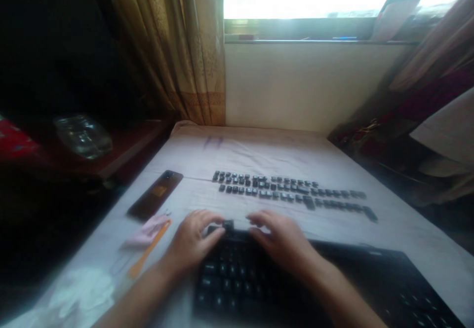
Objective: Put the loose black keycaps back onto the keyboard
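A black keyboard (355, 269) lies in front of me, with keys on its left part and a bare dark stretch further right. At its top left edge my left hand (198, 234) pinches a small black keycap (228, 225) between thumb and fingers. My right hand (279, 234) hovers by the same top edge, thumb and fingers apart, with nothing visible between them. Beyond the hands, loose black keycaps (259, 194) stand in several rows on the pale cloth (296, 150). Blur hides the finer details.
Left of my left hand lie a dark phone (157, 195), a pink cloth (150, 230), an orange tool (150, 250) and a crumpled white item (81, 291). A glass jar (84, 136) stands on a brown side table (129, 145). Curtains (196, 52) hang by the window.
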`<state>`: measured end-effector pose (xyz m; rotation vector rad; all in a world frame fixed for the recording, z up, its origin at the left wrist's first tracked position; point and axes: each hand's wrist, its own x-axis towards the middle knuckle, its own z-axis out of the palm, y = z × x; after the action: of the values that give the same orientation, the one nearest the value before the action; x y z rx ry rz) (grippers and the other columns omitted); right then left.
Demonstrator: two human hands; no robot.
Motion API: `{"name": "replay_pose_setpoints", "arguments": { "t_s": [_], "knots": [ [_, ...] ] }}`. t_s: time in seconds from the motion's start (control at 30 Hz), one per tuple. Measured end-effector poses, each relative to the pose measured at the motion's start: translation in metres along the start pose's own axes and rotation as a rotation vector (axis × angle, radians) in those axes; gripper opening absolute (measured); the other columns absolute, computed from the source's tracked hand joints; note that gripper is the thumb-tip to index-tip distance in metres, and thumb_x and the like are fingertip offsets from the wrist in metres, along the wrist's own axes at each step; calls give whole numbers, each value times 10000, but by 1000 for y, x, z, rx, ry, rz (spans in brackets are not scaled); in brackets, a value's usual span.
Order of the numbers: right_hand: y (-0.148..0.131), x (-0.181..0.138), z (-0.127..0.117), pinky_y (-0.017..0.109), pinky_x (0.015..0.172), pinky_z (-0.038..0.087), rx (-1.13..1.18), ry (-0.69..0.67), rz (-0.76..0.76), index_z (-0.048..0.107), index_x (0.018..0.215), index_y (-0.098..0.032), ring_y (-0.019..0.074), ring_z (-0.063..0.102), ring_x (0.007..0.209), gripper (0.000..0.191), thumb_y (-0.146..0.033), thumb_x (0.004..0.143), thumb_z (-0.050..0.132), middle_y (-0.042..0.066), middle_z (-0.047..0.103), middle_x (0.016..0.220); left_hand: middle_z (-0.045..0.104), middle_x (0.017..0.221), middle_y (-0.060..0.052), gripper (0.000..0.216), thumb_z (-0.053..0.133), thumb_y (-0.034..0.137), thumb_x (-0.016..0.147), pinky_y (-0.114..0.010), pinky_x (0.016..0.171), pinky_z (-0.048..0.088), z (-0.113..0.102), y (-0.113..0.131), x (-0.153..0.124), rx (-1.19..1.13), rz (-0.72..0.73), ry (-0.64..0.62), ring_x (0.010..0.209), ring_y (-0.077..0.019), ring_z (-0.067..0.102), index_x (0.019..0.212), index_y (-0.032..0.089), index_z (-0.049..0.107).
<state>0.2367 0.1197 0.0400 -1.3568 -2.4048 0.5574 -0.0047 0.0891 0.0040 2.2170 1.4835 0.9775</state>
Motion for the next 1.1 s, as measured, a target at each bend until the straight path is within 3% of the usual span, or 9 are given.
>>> {"name": "replay_pose_setpoints", "arguments": {
  "t_s": [0.1,0.2,0.47,0.67,0.83,0.97,1.1],
  "knots": [
    [-5,-2,10,309,787,547,87,127,-117,697,1146,-234,201,706,887,297,-197,861,622,60,745,1029,723,998,-22,142,600,263,903,-378,887,516,0,4,-5,-6,17,-19,953,-202,661,1023,242,673],
    [-12,-3,21,311,783,552,90,129,-192,720,1095,-233,209,702,900,253,-188,858,642,64,743,1027,722,993,-14,134,607,261,903,-365,886,503,-2,5,-5,-14,39,-56,954,-197,656,1019,249,674],
    [-17,-5,36,304,743,555,62,131,-171,718,1038,-218,203,700,835,191,-188,870,633,66,746,952,715,972,-15,145,570,270,916,-376,885,494,-8,4,-3,-26,82,-107,959,-200,644,1002,256,685],
    [-21,-7,36,286,721,548,34,108,-177,728,1001,-229,193,700,792,164,-209,881,618,54,752,913,714,1001,-19,160,561,288,936,-374,895,507,-14,8,-10,-20,77,-107,973,-197,645,1038,257,681],
    [-32,-10,38,294,709,535,48,77,-148,743,971,-217,204,699,780,150,-222,857,645,50,743,884,709,1078,-31,219,518,309,973,-371,941,501,-22,-3,-31,42,18,-7,1027,-200,644,1137,253,651],
    [-46,-10,40,282,700,521,48,1,-109,759,971,-240,194,694,760,159,-238,844,662,38,742,880,709,1043,-26,187,499,278,984,-343,916,501,-20,-11,-43,56,-16,43,999,-189,650,1101,243,641],
    [-57,-7,40,274,696,509,-7,-96,-61,775,940,-247,194,688,753,149,-235,836,669,39,739,867,711,999,-12,172,503,254,971,-304,872,513,-15,-8,-45,37,-19,15,959,-177,657,1059,240,650]
  ]
}}
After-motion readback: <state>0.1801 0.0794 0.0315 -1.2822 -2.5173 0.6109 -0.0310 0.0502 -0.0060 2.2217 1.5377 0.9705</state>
